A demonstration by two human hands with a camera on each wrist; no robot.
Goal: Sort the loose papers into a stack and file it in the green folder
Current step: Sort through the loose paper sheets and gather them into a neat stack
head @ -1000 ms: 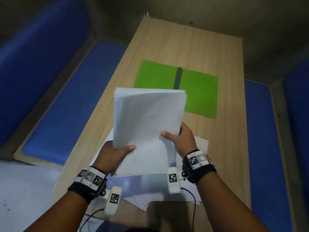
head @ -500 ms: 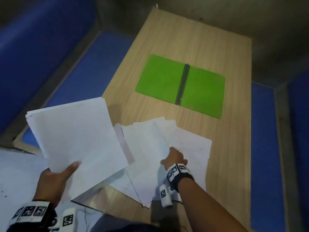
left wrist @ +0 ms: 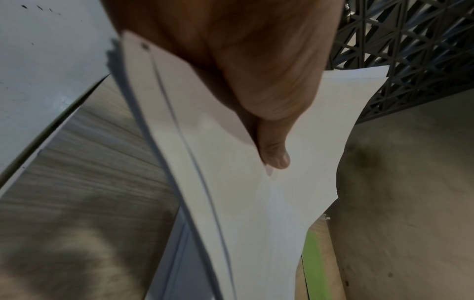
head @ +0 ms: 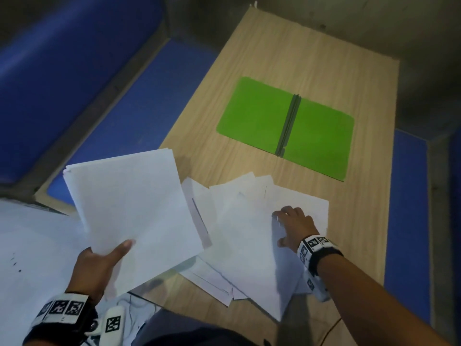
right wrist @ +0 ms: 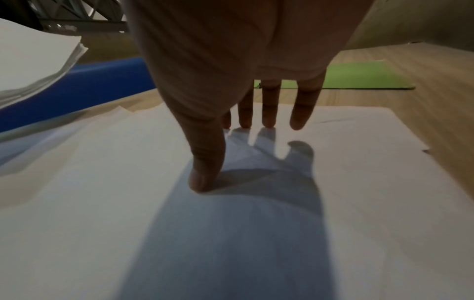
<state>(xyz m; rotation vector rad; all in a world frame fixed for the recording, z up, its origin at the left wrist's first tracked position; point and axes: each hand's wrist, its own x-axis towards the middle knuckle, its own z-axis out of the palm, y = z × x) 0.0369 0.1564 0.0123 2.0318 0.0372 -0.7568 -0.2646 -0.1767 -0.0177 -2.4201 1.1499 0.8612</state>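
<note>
My left hand (head: pixel 99 260) grips a stack of white papers (head: pixel 129 208) by its near corner, thumb on top, held off the table's left side; the left wrist view shows the thumb (left wrist: pixel 271 154) pinching the stack of papers (left wrist: pixel 231 203). Several loose papers (head: pixel 244 233) lie fanned on the wooden table (head: pixel 311 53). My right hand (head: pixel 291 226) rests on them with straight spread fingers (right wrist: pixel 269 105), thumb pressed down on the top sheet (right wrist: pixel 231 233). The green folder (head: pixel 287 126) lies open flat farther back, seen low in the right wrist view as the green folder (right wrist: pixel 359 77).
Blue padded benches (head: pixel 119 108) flank the table on both sides, the right bench (head: pixel 406 221) close to the table edge. A white surface (head: pixel 30 245) sits at the near left. A cable runs by the table's near edge.
Both hands held the stack upright together; the left hand has carried it off to the left, and the right hand let go and came down flat onto the loose papers.
</note>
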